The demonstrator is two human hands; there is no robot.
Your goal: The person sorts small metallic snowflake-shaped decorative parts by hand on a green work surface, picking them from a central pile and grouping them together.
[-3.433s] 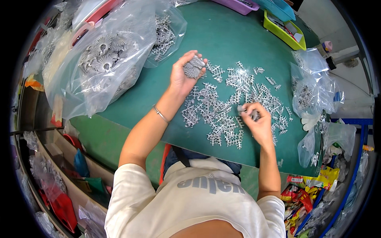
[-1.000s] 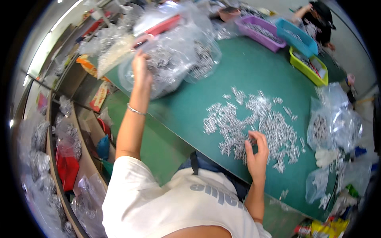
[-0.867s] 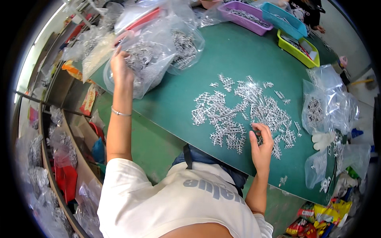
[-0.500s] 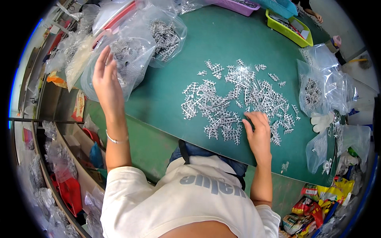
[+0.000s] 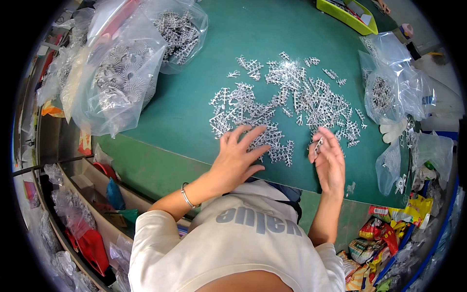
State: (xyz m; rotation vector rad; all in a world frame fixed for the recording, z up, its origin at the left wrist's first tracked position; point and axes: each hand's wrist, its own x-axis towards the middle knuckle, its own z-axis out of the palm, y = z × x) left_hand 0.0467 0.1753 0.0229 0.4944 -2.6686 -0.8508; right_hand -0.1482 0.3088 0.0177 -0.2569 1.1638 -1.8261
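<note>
A dark green flat worktop [image 5: 185, 131] fills the middle, its far edge cut off by the top of the view. On it lies a broad spread of silver, branched metal pieces [image 5: 321, 102], overlapping so that single outlines blur together. Left of the spread stands a large clear plastic bag [image 5: 124, 80] of grey, ribbed, fan-shaped pieces; its creased film makes those lowest down hard to read. Beyond it, to the spread's upper left, a second clear plastic bag [image 5: 177, 36] of dark silver branched pieces is partly hidden. Right of the spread, a crumpled clear plastic bag [image 5: 382, 95] holds small grey pieces, too small to tell apart. A yellow-green plastic tray [image 5: 348, 20] beyond the spread's right part is cut off at the top.

The left hand [image 5: 238, 155], fingers splayed, is at the spread's near left edge; whether its fingertips touch pieces is unclear. The right hand [image 5: 331, 165], at the near right edge, has its fingers curled around a small grey metal piece [image 5: 318, 145], mostly covered.
</note>
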